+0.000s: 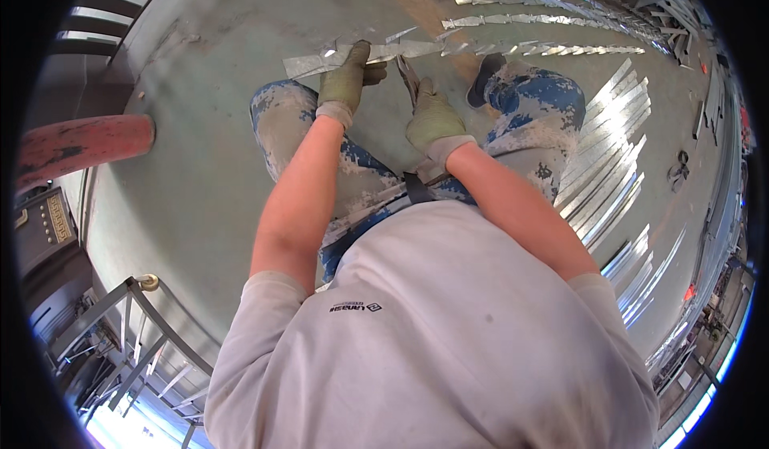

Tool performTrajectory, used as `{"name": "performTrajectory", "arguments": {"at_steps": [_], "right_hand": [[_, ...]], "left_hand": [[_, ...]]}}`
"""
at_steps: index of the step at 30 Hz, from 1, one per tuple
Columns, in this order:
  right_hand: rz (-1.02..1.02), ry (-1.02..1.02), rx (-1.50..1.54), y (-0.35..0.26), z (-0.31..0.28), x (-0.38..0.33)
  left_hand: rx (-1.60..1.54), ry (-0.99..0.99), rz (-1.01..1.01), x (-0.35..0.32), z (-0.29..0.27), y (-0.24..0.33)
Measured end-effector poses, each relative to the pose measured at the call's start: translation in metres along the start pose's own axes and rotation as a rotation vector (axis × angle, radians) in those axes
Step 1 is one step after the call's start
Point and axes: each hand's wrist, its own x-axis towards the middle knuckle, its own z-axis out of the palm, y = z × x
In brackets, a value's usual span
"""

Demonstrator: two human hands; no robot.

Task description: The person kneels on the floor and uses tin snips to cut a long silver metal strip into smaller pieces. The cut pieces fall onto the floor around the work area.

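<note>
A long, thin sheet-metal strip with notched, bent-up edges runs across in front of me, off the floor at its left end. My left hand, in a green work glove, is closed around this strip. To the right, my gloved right hand is wrapped around a pair of tin snips. Their jaws point up at the strip's near edge; whether the blades touch the metal cannot be made out. My knees in camouflage trousers lie on either side of my hands.
Several notched strips lie fanned out at the far right. Flat shiny metal strips are spread beside my right leg. A red cylindrical post stands at the left, with a metal frame on a caster nearer me. Small scissors-like tool lies on the floor at right.
</note>
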Motion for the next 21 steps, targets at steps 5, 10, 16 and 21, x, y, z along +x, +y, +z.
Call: {"name": "performTrajectory", "arguments": {"at_steps": [5, 10, 16, 21], "right_hand": [[0.022, -0.054, 0.038, 0.012, -0.01, 0.007], [-0.113, -0.149, 0.192, 0.045, -0.004, 0.019], [0.052, -0.529, 1.061, 0.051, -0.011, 0.006], [0.069, -0.636, 1.209, 0.05, 0.0, 0.017]], "left_hand": [[-0.005, -0.017, -0.034, -0.003, 0.001, 0.0], [-0.113, 0.03, -0.018, 0.009, -0.001, -0.01], [-0.235, 0.044, -0.037, 0.007, 0.004, -0.003], [-0.304, 0.034, -0.095, 0.005, 0.005, 0.001]]}}
